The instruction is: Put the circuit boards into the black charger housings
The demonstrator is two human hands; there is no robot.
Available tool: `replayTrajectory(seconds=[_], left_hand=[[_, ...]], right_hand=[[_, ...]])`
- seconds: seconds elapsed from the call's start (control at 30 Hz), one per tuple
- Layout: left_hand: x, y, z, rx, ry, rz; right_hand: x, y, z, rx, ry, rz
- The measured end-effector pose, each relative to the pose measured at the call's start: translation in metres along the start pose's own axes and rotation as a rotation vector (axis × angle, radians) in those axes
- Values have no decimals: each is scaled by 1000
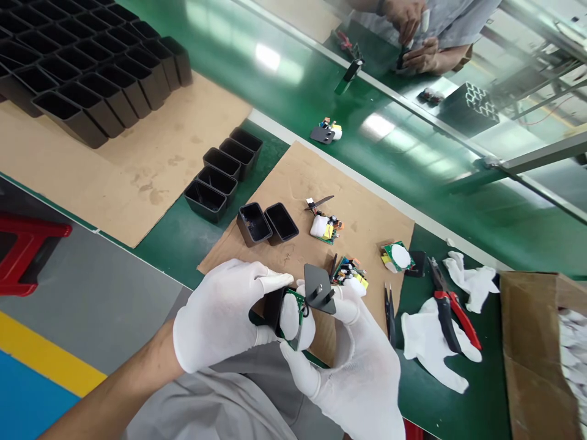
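Both my hands wear white gloves and meet near the bottom centre. My left hand (224, 315) grips a small black plastic housing (274, 305). My right hand (358, 360) holds a green circuit board (299, 304) with a black plug plate (320, 288) on it, set at the housing's mouth. Two empty black housings (266, 223) stand on the cardboard sheet (367, 211) just beyond my hands. Loose circuit board assemblies (326, 227) (397, 256) lie on the same sheet.
A row of black housings (224, 173) and a large stack of them (87, 67) sit at the left. Red-handled pliers (452, 311), tweezers (389, 302) and spare white gloves (472, 278) lie at right beside a cardboard box (532, 354). Another person's hands (415, 36) work across the green conveyor belt (293, 79).
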State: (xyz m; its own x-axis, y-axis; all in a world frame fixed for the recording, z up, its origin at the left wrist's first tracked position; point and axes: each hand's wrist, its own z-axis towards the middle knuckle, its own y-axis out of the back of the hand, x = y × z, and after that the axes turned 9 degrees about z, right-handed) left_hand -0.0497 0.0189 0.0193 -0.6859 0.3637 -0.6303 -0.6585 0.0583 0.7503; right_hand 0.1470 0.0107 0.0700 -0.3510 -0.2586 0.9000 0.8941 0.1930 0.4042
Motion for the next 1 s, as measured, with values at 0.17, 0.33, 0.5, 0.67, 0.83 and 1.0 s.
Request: replayTrajectory(seconds=[0.17, 0.33, 0.5, 0.67, 0.83, 1.0], left_hand=[[0, 0, 0, 23, 26, -2], [1, 0, -1, 60, 48, -12], [0, 0, -1, 52, 54, -16], [1, 0, -2, 47, 43, -21], [2, -2, -3, 68, 55, -23], [1, -2, -1, 69, 65, -5]], right_hand=[[1, 0, 0, 3, 7, -12], [3, 1, 4, 26, 25, -47], [3, 1, 4, 18, 41, -89], [1, 2, 5, 36, 50, -72], [-4, 3, 8, 33, 56, -64], [-8, 2, 5, 5, 16, 42]])
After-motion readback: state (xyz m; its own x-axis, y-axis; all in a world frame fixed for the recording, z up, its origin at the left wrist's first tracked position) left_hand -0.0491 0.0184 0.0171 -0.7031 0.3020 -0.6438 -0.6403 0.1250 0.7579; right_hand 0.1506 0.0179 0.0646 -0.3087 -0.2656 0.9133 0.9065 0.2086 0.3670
